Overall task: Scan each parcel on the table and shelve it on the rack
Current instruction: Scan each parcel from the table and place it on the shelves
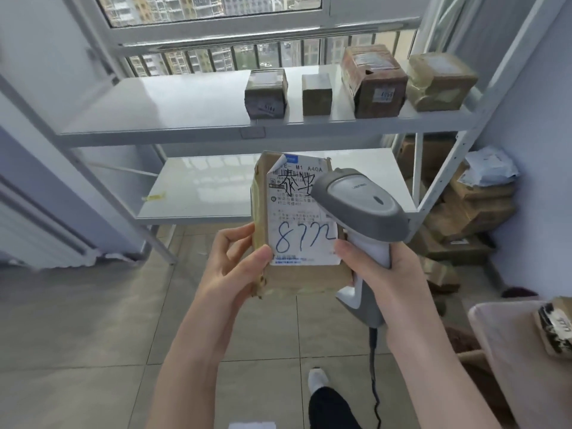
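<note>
Parcel [297, 224] gripped by left hand [235, 267], scanner [362, 199] in right hand [383, 274], before white rack [185, 100] on tiled floor [93, 320]

A row of boxes [374, 82] is set on the right half of the rack's [154, 133] upper shelf [154, 100]. Before the rack, a parcel [294, 230] is held, with a scanner [362, 205] overlapping its right edge. Cartons [476, 209] are piled on the floor [93, 320] behind the rack's right side. At far right, a package [555, 326] is placed on the tabletop [507, 351].
</note>
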